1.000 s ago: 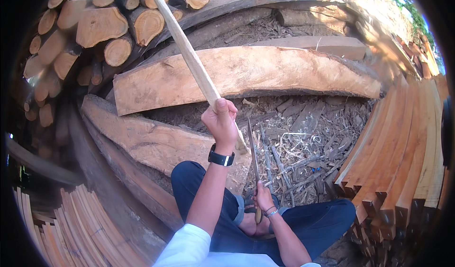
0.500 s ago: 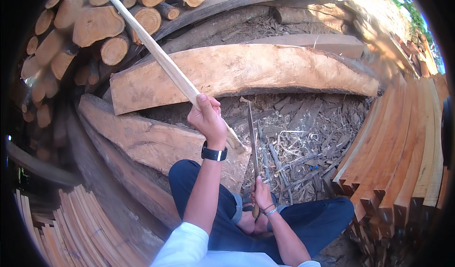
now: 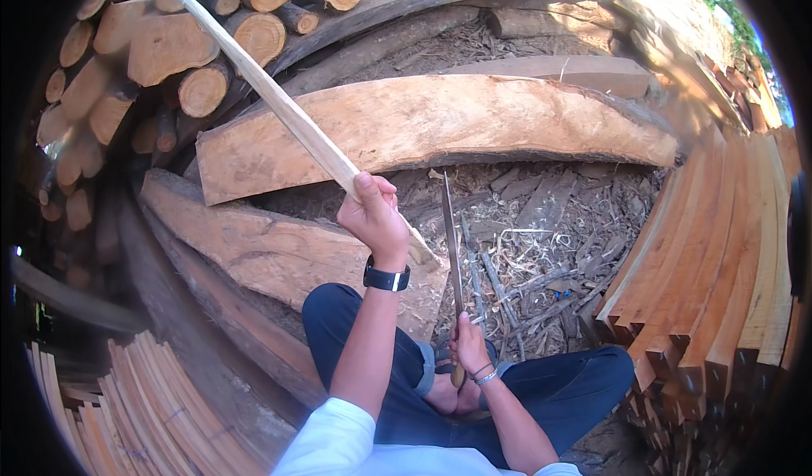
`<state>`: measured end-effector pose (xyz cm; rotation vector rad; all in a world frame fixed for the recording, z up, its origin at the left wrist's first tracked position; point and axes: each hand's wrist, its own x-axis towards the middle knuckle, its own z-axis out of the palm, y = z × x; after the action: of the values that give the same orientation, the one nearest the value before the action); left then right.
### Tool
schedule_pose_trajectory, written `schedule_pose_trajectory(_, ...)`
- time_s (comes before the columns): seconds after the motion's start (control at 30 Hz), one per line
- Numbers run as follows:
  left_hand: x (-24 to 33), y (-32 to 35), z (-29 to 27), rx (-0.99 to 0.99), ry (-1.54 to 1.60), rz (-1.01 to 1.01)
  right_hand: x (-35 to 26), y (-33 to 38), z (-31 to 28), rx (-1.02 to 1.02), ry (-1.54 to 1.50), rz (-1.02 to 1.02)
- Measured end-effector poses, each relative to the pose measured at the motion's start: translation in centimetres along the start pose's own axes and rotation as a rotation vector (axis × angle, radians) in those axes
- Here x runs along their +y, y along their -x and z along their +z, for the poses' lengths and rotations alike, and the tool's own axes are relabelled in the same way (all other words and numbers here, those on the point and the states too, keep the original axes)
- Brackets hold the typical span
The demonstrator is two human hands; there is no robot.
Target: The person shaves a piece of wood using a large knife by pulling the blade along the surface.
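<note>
My left hand (image 3: 377,222) is wrapped round a long pale wooden stick (image 3: 279,100), near its lower end. The stick slants from the upper left down to a thick slab of wood (image 3: 262,239), where its lower end appears to rest. My right hand (image 3: 470,342) grips the handle of a long, narrow-bladed knife (image 3: 451,239) in front of my crossed legs. Its blade points up and away, to the right of the stick and apart from it. Part of the knife's handle is hidden by my fingers.
Another big slab (image 3: 440,125) lies across beyond my hands. Cut logs (image 3: 203,91) are stacked at the far left. Sawn boards (image 3: 685,256) are piled on the right, thin strips (image 3: 144,400) at the near left. Shavings and bark (image 3: 541,248) cover the ground ahead.
The stick has shifted slightly, its far end a little lower and to the left. A small chip near the blade's tip is gone from there. Both hands keep their grip.
</note>
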<state>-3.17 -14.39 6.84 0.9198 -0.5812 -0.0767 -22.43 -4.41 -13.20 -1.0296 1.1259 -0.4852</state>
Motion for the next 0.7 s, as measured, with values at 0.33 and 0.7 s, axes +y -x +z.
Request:
schedule_pose_trajectory(0.33,0.0,0.4,-0.4,-0.017,0.009,-0.011,-0.8,0.7,0.0,0.039,0.081,-0.041)
schedule_pose_trajectory(0.7,0.0,0.5,-0.5,-0.006,-0.014,0.001,-1.0,0.6,-0.6,0.013,0.058,0.01)
